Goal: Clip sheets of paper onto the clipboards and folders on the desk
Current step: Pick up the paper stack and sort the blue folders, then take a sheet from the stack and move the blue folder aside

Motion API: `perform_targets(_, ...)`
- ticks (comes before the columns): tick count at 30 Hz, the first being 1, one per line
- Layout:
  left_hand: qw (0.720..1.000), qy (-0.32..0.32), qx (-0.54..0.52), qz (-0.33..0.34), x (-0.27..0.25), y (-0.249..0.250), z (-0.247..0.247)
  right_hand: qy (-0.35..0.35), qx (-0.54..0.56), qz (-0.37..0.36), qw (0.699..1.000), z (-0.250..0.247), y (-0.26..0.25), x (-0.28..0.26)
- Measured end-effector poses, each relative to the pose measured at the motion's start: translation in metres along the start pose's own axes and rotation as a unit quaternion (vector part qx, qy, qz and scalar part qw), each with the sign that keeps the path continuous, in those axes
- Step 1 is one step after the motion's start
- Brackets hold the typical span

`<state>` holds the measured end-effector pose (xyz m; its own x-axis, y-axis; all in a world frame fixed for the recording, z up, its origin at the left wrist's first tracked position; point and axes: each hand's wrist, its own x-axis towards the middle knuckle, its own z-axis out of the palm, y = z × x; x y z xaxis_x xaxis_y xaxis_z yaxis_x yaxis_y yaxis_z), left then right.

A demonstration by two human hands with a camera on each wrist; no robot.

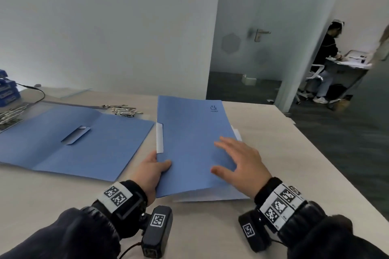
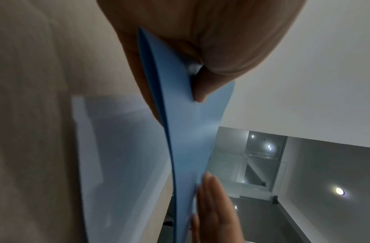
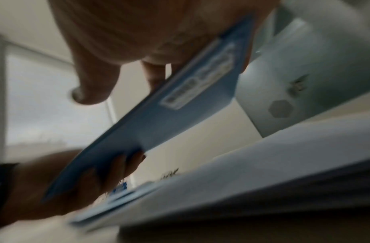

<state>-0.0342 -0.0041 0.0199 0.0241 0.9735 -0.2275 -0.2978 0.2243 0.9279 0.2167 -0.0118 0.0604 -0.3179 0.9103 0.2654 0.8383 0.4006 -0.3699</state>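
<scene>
Closing of a filled blue folder [image 1: 189, 143] on the desk [image 1: 263, 153]. The left hand [image 1: 150, 171] pinches the folder's front cover at its near left edge, thumb on top and fingers beneath, as the left wrist view confirms; the cover is raised off white paper [image 1: 210, 195] that shows below the grip along the near edge and past the far right edge. The right hand [image 1: 240, 162], to the right of that grip, lies flat on the cover with fingers spread, gripping nothing. A second open folder [image 1: 84, 143] lies left of the grip, beside it and apparently without paper, with metal clips [image 1: 124, 110] beyond it. Judged step: the sheets are already in this folder and the cover is being lowered over them. The next move probably calls for pressing the cover flat, releasing the pinch, then taking up the open folder
</scene>
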Motion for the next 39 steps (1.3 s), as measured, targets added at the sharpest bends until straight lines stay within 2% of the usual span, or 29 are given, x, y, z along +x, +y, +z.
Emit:
perform_targets(2,1.000,0.017,0.002,-0.006,0.008,0.002,0.018,-0.126,-0.123,-0.038,0.984,0.000,-0.006,-0.007)
perform_targets(4,1.000,0.002,-0.007,-0.024,0.012,0.004,0.041,-0.162,-0.185,-0.049,0.968,0.001,-0.004,-0.008)
perform_targets(7,0.997,-0.049,0.022,-0.055,0.011,0.013,0.069,-0.133,-0.176,0.001,0.975,-0.008,0.015,-0.003)
perform_targets(9,0.990,-0.077,0.102,-0.056,0.010,0.020,0.078,-0.103,-0.172,0.033,0.979,-0.019,0.032,-0.001)
perform_targets(10,0.982,-0.081,0.168,-0.034,0.011,0.022,0.078,-0.092,-0.177,0.047,0.979,-0.024,0.042,0.001)
perform_targets(11,0.967,-0.075,0.243,0.002,0.015,0.022,0.074,-0.084,-0.184,0.063,0.977,-0.028,0.053,0.003)
perform_targets(13,0.918,-0.052,0.385,0.081,0.023,0.018,0.063,-0.084,-0.188,0.113,0.972,-0.034,0.078,0.010)
perform_targets(14,0.897,-0.050,0.429,0.097,0.028,0.016,0.058,-0.085,-0.181,0.146,0.969,-0.036,0.092,0.015)
perform_targets(16,0.882,-0.071,0.457,0.085,0.037,0.009,0.050,-0.079,-0.161,0.200,0.963,-0.037,0.122,0.023)
perform_targets(20,0.888,-0.091,0.449,0.048,0.050,-0.007,0.039,-0.119,-0.147,0.265,0.945,-0.037,0.169,0.041)
perform_targets(23,0.903,-0.105,0.416,0.042,0.052,-0.014,0.033,-0.186,-0.162,0.266,0.932,-0.032,0.192,0.061)
perform_targets(26,0.922,-0.111,0.371,0.029,0.055,-0.016,0.026,-0.220,-0.169,0.268,0.923,-0.027,0.205,0.085)
perform_targets(30,0.935,-0.104,0.340,0.016,0.056,-0.017,0.026,-0.238,-0.189,0.273,0.913,-0.023,0.218,0.107)
perform_targets(39,0.939,-0.104,0.327,0.019,0.060,-0.020,0.027,-0.227,-0.198,0.274,0.913,-0.011,0.237,0.148)
